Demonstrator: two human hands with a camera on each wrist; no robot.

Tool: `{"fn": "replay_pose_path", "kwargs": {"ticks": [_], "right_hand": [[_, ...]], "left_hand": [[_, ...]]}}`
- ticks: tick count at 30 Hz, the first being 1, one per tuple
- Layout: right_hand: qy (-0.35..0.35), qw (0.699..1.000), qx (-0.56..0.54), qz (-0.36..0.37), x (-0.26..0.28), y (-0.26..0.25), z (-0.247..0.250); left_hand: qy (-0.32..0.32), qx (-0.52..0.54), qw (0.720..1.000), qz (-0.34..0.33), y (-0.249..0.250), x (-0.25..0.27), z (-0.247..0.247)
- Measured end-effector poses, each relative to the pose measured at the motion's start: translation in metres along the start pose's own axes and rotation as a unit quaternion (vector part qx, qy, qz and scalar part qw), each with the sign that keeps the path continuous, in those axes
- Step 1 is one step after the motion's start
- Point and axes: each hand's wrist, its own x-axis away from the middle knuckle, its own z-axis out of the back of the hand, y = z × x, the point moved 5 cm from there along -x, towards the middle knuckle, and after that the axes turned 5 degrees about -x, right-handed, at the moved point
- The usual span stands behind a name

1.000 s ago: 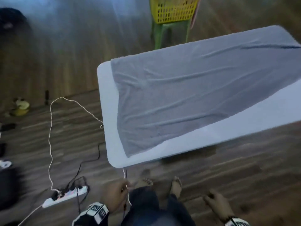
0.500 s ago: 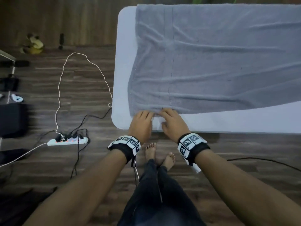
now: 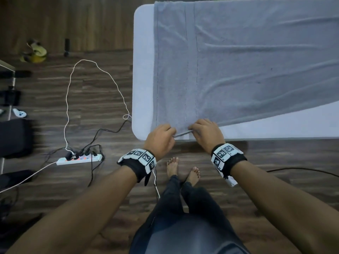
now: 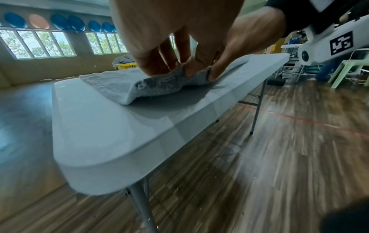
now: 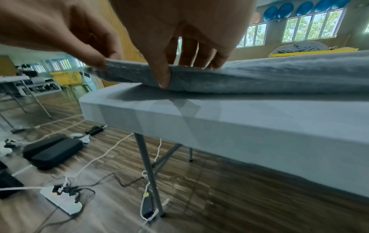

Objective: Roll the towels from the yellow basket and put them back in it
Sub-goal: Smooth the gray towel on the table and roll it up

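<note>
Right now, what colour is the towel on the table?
Plain grey towel; the head view shows it best.

The towel is grey terry cloth, matt and nubbly; the table is smooth pale plastic (faintly glossy) on metal legs; the floor is wood-grain planking with a dull sheen

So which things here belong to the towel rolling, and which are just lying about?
Job: grey towel, pinched at its near edge by left hand and right hand; white table; yellow basket.
Lying about: power strip, white cable, black case.
</note>
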Motion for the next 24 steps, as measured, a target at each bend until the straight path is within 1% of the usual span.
{"fn": "replay_pose_path", "kwargs": {"ticks": [3,5,6,8,11,13,15,17,19,21,24], "right_hand": [[0.019,1.0,0.022,-0.01,0.027,0.035,0.015],[0.032,0.998,0.035,-0.037,0.045,0.062,0.028],[0.037,0.997,0.034,-0.051,0.054,0.074,0.034],[0.043,0.997,0.03,-0.055,0.067,0.085,0.043],[0.029,0.998,0.016,-0.047,0.075,0.088,0.043],[0.03,0.999,0.008,-0.036,0.074,0.088,0.044],[0.028,0.999,0.011,-0.015,0.072,0.088,0.046],[0.013,1.0,0.016,0.005,0.071,0.09,0.049],[0.004,0.999,0.026,0.024,0.07,0.098,0.052],[-0.006,0.999,0.024,0.03,0.072,0.126,0.065],[0.002,0.999,0.025,0.026,0.08,0.183,0.099]], "left_hand": [[-0.014,0.016,1.0,-0.003,-0.005,0.018,-0.008],[-0.038,0.019,0.999,-0.004,-0.006,0.022,-0.014],[-0.05,0.016,0.999,-0.002,-0.006,0.023,-0.017],[-0.062,-0.015,0.998,-0.004,0.001,0.02,-0.022],[-0.093,-0.059,0.994,-0.026,0.038,0.002,-0.036],[-0.114,-0.049,0.991,-0.041,0.076,-0.018,-0.048],[-0.122,-0.033,0.991,-0.041,0.11,-0.04,-0.061],[-0.141,-0.031,0.989,-0.022,0.13,-0.058,-0.069],[-0.163,-0.038,0.986,0.008,0.129,-0.063,-0.071],[-0.162,-0.037,0.986,0.031,0.129,-0.063,-0.07],[-0.144,-0.034,0.988,0.052,0.127,-0.057,-0.067]]}}
